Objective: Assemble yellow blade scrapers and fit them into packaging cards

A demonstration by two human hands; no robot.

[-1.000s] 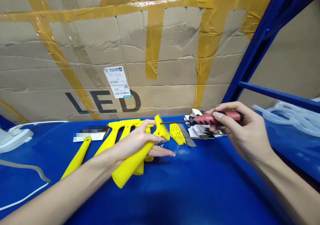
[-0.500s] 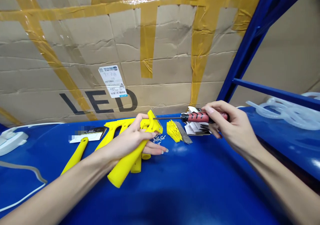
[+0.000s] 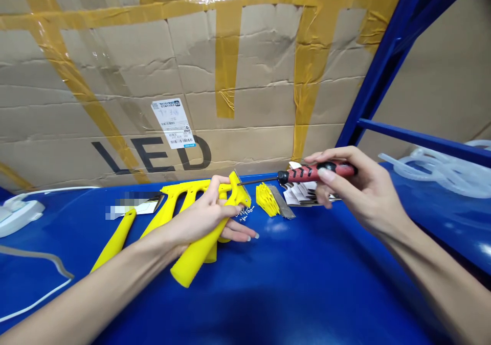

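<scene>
My left hand (image 3: 209,209) is closed round a yellow scraper (image 3: 197,253), its handle slanting toward me and its head with a thin metal blade raised. In my right hand (image 3: 358,186) is a screwdriver (image 3: 307,174) with a red and black grip, held level. Its tip touches the scraper's head or sits right at it. Small silvery screws (image 3: 247,212) lie just beyond my left fingers. Several more yellow scrapers (image 3: 169,209) lie behind my left hand, partly covered by it. To the right are yellow plastic pieces (image 3: 266,200) and flat grey blades (image 3: 283,202).
A large taped cardboard box (image 3: 261,99) forms the back wall. Folded white papers (image 3: 301,196) lie below my right hand. At left are a yellow handle (image 3: 115,240), a printed card (image 3: 140,207) and a white cable (image 3: 34,301). Clear tubing (image 3: 441,174) lies behind the blue frame (image 3: 383,69).
The screwdriver's grip has risen slightly and my right thumb and fingers have shifted along it. My left hand and the scraper have moved slightly right.
</scene>
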